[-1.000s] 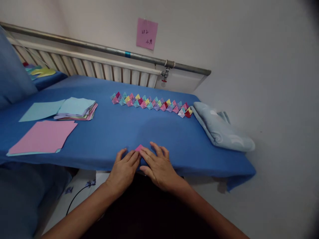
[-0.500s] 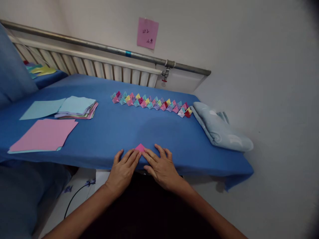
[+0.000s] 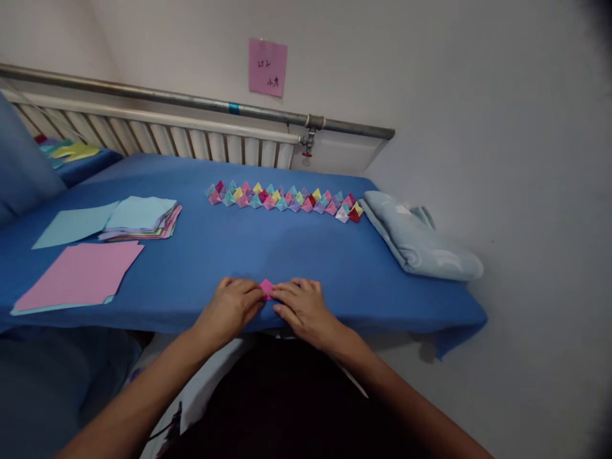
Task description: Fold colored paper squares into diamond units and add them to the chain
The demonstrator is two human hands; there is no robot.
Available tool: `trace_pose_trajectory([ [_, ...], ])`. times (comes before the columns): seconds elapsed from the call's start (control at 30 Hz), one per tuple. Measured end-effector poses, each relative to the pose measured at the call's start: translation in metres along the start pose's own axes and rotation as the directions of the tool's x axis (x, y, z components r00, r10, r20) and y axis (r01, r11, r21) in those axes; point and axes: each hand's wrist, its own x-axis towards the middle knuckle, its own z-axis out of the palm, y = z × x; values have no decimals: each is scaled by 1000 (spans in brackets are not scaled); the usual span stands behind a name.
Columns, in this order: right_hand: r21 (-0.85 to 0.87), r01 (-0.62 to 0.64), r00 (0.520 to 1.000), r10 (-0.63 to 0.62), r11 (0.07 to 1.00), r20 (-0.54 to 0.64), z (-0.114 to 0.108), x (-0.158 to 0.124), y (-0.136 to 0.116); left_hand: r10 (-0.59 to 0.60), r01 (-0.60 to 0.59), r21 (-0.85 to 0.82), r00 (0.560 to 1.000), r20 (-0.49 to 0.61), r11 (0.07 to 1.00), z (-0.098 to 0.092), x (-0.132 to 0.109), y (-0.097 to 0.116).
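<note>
A small folded piece of bright pink paper lies near the front edge of the blue-covered table, between my two hands. My left hand is closed on its left side, fingers curled together. From the right, my right hand holds the paper's other side with its fingertips, the thumb a little lower. Farther back, folded paper pieces in several colours stand in two staggered rows.
Pink sheets and a stack of coloured paper lie at the left, beside a light blue sheet. A folded pale blue cloth rests at the right. Behind stand a radiator and a pipe.
The fingers of my left hand have curled in, and those of my right hand are drawn closer together. The pink paper now looks like a small diamond. The view has shifted slightly.
</note>
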Motion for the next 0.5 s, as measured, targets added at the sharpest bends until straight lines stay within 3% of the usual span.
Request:
trace_pose_trajectory([
  [0.2, 257, -93, 989, 118, 962, -85, 0, 8, 13, 68, -64, -27, 984, 162, 998, -7, 26, -13],
  [0.33, 408, -147, 963, 224, 901, -149, -1, 6, 15, 112, -98, -87, 980, 165, 991, -8, 31, -19],
  [0.5, 524, -154, 951, 269, 838, -152, -3, 5, 14, 160, -146, -99, 975, 151, 984, -8, 36, -23],
])
